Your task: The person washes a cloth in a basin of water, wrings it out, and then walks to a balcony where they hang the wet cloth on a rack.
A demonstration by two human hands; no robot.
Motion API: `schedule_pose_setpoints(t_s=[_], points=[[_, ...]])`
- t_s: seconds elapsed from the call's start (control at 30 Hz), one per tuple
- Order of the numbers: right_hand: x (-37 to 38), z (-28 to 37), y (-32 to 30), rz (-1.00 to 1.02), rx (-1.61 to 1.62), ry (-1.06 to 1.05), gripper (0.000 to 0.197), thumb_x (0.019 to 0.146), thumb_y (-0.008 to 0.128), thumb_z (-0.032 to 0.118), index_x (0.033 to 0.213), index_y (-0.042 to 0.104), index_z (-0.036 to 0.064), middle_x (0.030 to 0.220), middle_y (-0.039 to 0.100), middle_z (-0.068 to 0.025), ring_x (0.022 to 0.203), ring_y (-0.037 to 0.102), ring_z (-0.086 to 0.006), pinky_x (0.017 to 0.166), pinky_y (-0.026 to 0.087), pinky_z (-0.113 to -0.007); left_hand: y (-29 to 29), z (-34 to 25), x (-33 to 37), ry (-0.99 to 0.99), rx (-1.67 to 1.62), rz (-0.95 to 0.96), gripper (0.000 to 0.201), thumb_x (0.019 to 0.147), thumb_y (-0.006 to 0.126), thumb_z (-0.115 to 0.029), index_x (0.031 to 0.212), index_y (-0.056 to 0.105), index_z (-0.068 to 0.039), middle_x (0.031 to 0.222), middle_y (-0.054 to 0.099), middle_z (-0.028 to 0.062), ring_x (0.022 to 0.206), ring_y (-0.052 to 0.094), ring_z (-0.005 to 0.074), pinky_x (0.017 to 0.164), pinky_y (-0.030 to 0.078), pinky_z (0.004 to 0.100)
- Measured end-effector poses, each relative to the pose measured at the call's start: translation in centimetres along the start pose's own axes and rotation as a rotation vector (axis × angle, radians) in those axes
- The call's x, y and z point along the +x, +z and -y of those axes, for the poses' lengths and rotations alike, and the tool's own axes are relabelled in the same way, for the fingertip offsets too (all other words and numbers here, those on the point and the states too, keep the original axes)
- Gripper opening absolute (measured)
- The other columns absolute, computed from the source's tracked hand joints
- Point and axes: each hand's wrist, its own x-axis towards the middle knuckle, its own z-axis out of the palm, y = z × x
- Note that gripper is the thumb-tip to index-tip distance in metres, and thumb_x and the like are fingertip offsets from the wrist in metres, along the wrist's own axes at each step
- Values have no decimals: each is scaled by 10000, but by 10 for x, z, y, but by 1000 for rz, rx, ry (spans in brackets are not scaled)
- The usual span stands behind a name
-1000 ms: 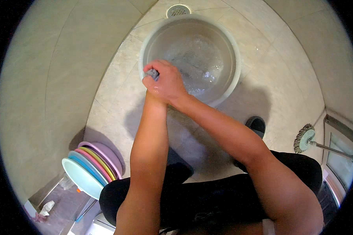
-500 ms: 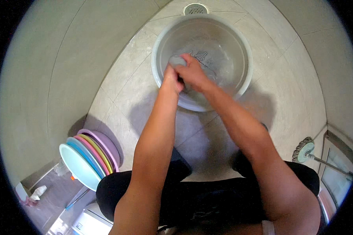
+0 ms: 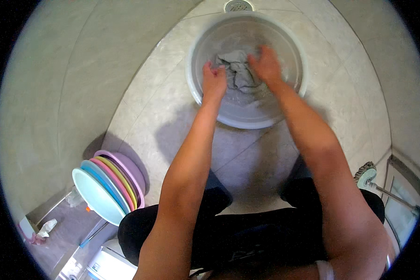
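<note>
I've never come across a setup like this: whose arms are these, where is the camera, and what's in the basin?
There's no machine here: the arms belong to a person wearing a wide camera on their head, so it looks down and straight edges bend. A grey basin stands on the tiled floor, with a crumpled grey cloth inside. The left hand and right hand are open on either side of the cloth, neither clearly holding it. Lower left is a stack of coloured basins.
</note>
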Motion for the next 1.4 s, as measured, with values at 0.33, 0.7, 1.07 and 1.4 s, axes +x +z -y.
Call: schedule_pose_setpoints(t_s=[0.33, 0.7, 1.07, 1.4], points=[[-71, 158, -48, 335, 451, -171, 262, 770, 656, 271, 875, 641, 31, 884, 677, -141, 682, 626, -391, 680, 511, -448, -24, 17, 24, -333, -1142, 585, 493, 910, 566, -320, 1321, 451, -73, 1255, 566, 117, 1161, 540, 255, 956, 452, 381], [-9, 24, -9, 243, 196, 71, 466, 765, 688, 214, 1183, 582, 39, 965, 647, -157, 888, 628, -320, 809, 501, -393, 0, -23, 5, -478, -584, 150, 511, 918, 580, -329, 1350, 431, -98, 1114, 564, 79, 1096, 545, 244, 952, 440, 512], [-22, 76, -39, 267, -203, -500, 269, 840, 577, 301, 866, 619, 37, 892, 650, -148, 824, 627, -375, 735, 493, -476, 1, -10, 14, -441, -614, 409, 532, 910, 574, -373, 1322, 452, -58, 1354, 481, 138, 1244, 462, 276, 1027, 377, 430], [-53, 74, -24, 330, 395, -22, 380, 830, 609, 139, 1194, 566, 38, 1092, 643, -207, 1037, 608, -349, 895, 467, -396, -1, 26, 39, -459, -1132, 567, 525, 926, 534, -336, 1353, 405, -58, 1259, 545, 182, 1154, 533, 337, 992, 382, 516]])
